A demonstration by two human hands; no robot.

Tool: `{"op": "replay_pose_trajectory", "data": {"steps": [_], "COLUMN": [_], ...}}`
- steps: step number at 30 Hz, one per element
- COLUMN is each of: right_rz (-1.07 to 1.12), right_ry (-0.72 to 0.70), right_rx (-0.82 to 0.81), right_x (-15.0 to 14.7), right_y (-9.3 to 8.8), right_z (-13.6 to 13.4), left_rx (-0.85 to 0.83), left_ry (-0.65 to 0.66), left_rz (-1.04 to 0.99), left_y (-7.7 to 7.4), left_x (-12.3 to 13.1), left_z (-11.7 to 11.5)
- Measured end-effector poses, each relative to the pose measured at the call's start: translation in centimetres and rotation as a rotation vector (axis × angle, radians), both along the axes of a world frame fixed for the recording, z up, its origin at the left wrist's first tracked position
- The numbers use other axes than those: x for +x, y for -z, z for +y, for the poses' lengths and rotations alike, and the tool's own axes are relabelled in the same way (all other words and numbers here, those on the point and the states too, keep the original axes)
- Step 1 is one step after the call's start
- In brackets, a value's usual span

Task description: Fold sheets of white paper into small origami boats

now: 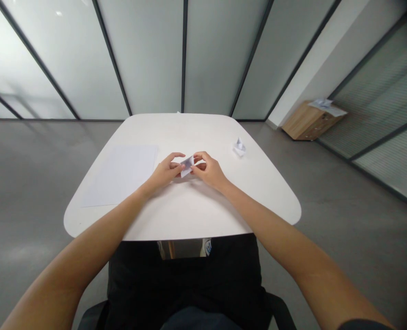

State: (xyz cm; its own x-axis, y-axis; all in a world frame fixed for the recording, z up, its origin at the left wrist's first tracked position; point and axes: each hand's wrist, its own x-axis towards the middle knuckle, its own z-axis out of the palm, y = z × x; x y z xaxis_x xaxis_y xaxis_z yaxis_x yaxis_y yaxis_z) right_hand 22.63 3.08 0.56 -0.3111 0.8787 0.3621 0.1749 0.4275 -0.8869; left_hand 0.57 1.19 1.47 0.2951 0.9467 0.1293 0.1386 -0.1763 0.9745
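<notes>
A small folded piece of white paper (187, 164) is held just above the middle of the white table (189, 211). My left hand (166, 172) pinches its left side with thumb and fingers. My right hand (207, 169) pinches its right side in the same way. Both hands rest near the tabletop, their fingers closed on the paper. To the left of my left hand lies a flat white sheet of paper (121, 174).
A small finished folded paper figure (239, 146) stands on the table's right side. A low wooden cabinet (309, 120) with papers on top sits by the wall at the right. Frosted glass panels stand behind the table. Grey floor surrounds it.
</notes>
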Motion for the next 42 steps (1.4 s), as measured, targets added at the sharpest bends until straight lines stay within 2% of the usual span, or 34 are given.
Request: {"op": "replay_pose_trajectory", "data": {"steps": [5,12,15,20,23,27,30,34,42], "right_rz": [0.050,-0.023,-0.058,-0.102,-0.057,0.068,0.039,-0.017,-0.058], "right_ry": [-0.030,-0.024,-0.037,-0.083,-0.067,0.001,-0.004,-0.074,-0.050], "right_rx": [0.027,0.142,0.201,0.275,0.222,0.042,-0.046,-0.096,-0.167], "right_x": [0.0,0.4,0.5,0.6,0.4,0.2,0.1,0.0,0.1], "right_y": [-0.1,-0.2,-0.3,-0.6,-0.5,-0.1,0.2,0.0,-0.3], "right_z": [0.0,-0.2,-0.4,-0.7,-0.6,0.0,0.3,0.2,-0.2], "left_rx": [-0.124,-0.250,-0.238,-0.152,-0.069,-0.032,-0.014,0.022,0.089], "left_ry": [0.066,0.089,0.087,0.045,0.038,0.071,0.080,0.071,-0.011], "left_rz": [-0.217,-0.293,-0.301,-0.200,-0.144,-0.180,-0.175,-0.131,0.040], "left_y": [0.1,-0.8,-0.8,0.3,0.6,0.4,0.5,0.7,1.5], "left_x": [0.1,-0.3,-0.2,0.1,0.1,0.2,0.3,0.3,0.0], "left_z": [0.1,-0.4,-0.5,0.0,0.1,0.0,0.0,0.1,0.5]}}
